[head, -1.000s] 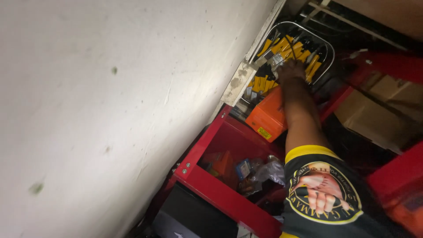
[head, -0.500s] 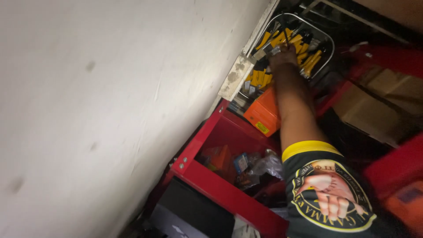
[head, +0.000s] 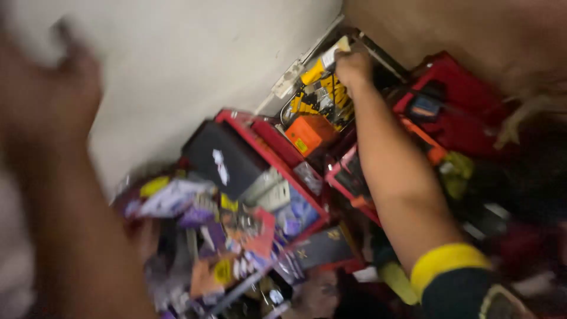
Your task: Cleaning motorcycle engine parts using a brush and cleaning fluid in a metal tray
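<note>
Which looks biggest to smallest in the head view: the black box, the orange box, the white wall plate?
1. black box
2. orange box
3. white wall plate
The black box is nearer the camera and the picture is blurred, so this ranks apparent size only.

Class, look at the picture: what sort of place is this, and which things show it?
Probably a small shop's stockroom or display corner: red shelf racks crammed with packaged goods, a wire basket of yellow packets, and the right hand reaching there.

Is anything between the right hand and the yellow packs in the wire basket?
Nothing visible. The right hand is already at the wire basket, just above the yellow packs. The left hand is raised, blurred, far off.
</note>
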